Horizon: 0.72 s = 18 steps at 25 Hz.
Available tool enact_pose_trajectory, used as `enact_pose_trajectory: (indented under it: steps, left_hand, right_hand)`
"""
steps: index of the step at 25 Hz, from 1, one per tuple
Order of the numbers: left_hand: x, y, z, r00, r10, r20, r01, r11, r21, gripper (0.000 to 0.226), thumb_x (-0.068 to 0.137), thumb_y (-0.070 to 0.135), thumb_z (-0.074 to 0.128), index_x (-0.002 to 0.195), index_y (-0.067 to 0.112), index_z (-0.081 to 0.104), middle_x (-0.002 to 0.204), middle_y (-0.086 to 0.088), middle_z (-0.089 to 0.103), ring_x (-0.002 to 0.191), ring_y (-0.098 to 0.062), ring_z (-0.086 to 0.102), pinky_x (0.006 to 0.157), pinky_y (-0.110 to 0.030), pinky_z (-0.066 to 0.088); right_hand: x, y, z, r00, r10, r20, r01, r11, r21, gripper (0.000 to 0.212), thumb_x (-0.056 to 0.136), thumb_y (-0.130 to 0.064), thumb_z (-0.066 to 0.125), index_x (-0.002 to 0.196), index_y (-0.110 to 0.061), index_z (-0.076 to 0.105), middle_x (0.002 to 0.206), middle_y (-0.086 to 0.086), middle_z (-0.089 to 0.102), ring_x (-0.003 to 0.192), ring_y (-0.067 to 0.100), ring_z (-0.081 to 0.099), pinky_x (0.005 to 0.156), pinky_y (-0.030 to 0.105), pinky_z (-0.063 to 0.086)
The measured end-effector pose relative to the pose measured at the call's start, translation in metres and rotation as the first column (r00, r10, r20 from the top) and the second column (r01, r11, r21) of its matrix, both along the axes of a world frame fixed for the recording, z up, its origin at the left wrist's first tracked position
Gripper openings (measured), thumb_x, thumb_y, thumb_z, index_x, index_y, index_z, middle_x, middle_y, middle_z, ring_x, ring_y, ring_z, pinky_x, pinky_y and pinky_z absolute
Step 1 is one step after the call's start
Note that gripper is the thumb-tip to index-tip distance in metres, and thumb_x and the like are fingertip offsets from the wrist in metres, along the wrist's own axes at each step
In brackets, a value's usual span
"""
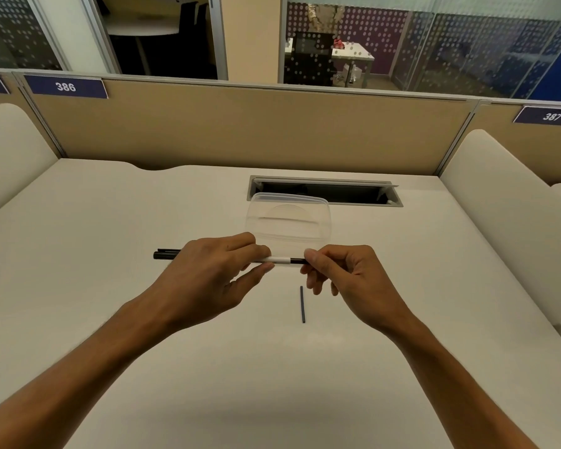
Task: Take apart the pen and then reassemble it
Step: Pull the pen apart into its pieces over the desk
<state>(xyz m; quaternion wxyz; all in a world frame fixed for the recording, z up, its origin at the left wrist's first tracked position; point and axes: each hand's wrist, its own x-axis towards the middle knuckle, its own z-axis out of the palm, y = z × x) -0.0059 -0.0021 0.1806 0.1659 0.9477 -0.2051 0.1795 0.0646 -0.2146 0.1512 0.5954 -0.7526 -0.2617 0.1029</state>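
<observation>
A slim pen (284,260) with a white barrel and black ends is held level above the desk between both hands. My left hand (214,273) grips its middle, and the black clip end sticks out to the left of that hand. My right hand (340,273) pinches the black right end between thumb and fingers. A short dark tube (303,304), a loose pen part, lies on the white desk (143,222) just below and between my hands.
A clear plastic container (289,222) stands on the desk right behind the pen. Behind it is an open cable slot (353,192) in the desktop. A beige partition (240,131) closes the far edge, with padded dividers at both sides.
</observation>
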Motion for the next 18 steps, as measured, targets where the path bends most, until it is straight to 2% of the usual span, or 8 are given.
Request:
enact_pose_trajectory:
  steps: [4, 7, 11, 15, 18]
  left_hand:
    - [-0.0005, 0.0004, 0.0000, 1.000, -0.001, 0.009, 0.001, 1.000, 0.004, 0.019, 0.089, 0.027, 0.059, 0.097, 0.015, 0.071, 0.070, 0.005, 0.057, 0.050, -0.008, 0.027, 0.045, -0.024, 0.036]
    - [-0.0006, 0.0005, -0.0006, 1.000, -0.002, 0.009, 0.002, 1.000, -0.002, 0.019, 0.089, 0.027, 0.059, 0.097, 0.015, 0.071, 0.070, 0.004, 0.058, 0.051, -0.009, 0.027, 0.044, -0.025, 0.038]
    - [-0.0009, 0.0005, -0.0023, 1.000, -0.005, 0.001, 0.005, 1.000, -0.001, 0.021, 0.090, 0.029, 0.057, 0.098, 0.015, 0.071, 0.073, 0.004, 0.060, 0.052, -0.007, 0.032, 0.044, -0.028, 0.043]
    - [-0.0003, 0.0013, -0.0023, 1.000, -0.002, 0.002, 0.002, 1.000, -0.001, 0.022, 0.091, 0.029, 0.056, 0.099, 0.015, 0.071, 0.072, 0.004, 0.059, 0.051, -0.008, 0.031, 0.043, -0.030, 0.043]
    - [-0.0001, 0.0016, -0.0026, 1.000, -0.007, 0.002, 0.007, 1.000, 0.008, 0.022, 0.091, 0.030, 0.056, 0.099, 0.015, 0.071, 0.072, 0.004, 0.060, 0.051, -0.008, 0.033, 0.043, -0.029, 0.043]
  right_hand:
    - [0.0002, -0.0005, 0.0030, 0.999, 0.028, -0.033, -0.027, 0.999, 0.024, 0.021, 0.080, -0.039, 0.063, 0.087, -0.021, 0.072, 0.074, -0.005, 0.073, 0.064, 0.008, 0.067, 0.055, 0.011, 0.046]
    - [-0.0008, 0.0002, 0.0034, 1.000, -0.008, -0.010, 0.008, 1.000, 0.023, 0.028, 0.080, -0.044, 0.060, 0.085, -0.020, 0.072, 0.076, -0.003, 0.074, 0.064, 0.009, 0.067, 0.057, 0.009, 0.045]
    - [-0.0007, 0.0001, 0.0014, 1.000, -0.018, -0.002, 0.018, 1.000, 0.004, 0.037, 0.088, -0.044, 0.051, 0.073, -0.017, 0.071, 0.065, -0.001, 0.071, 0.058, 0.008, 0.065, 0.055, 0.008, 0.044]
    - [-0.0006, -0.0005, 0.0019, 0.999, 0.028, -0.022, -0.027, 0.999, 0.034, 0.023, 0.083, -0.040, 0.060, 0.080, -0.020, 0.073, 0.068, -0.004, 0.072, 0.060, 0.006, 0.065, 0.056, 0.008, 0.045]
    - [-0.0001, -0.0003, 0.0021, 1.000, 0.028, -0.004, -0.028, 0.999, 0.020, 0.021, 0.077, -0.045, 0.064, 0.085, -0.027, 0.072, 0.076, -0.008, 0.073, 0.065, 0.008, 0.067, 0.057, 0.009, 0.046]
